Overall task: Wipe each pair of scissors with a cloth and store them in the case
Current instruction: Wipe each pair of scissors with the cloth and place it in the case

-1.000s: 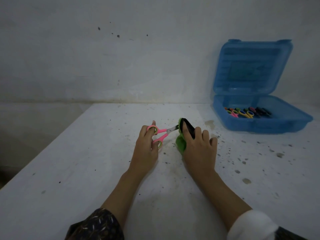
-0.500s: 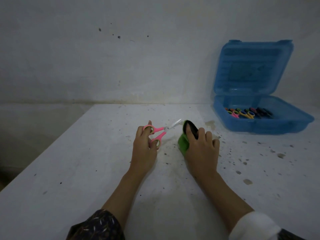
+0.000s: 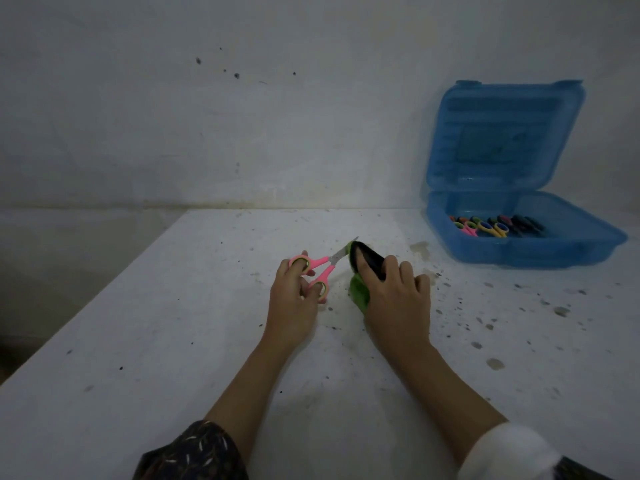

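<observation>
Dirty desk (image 3: 173, 341): your left grip (image 3: 292, 306) holds pink scissors (image 3: 320, 268) mid-wipe, right grip (image 3: 398, 299) clutches cloth (image 3: 358, 294), other pairs (image 3: 491, 227) already in the case (image 3: 519, 253).

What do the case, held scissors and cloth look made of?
The case: translucent blue plastic, smooth, with moulded lid ribs. The scissors in the left hand: matte pink plastic handles; pale grey blade, probably metal. The cloth: soft green fabric with a black part, bunched in the right hand; weave too dim to tell.
</observation>
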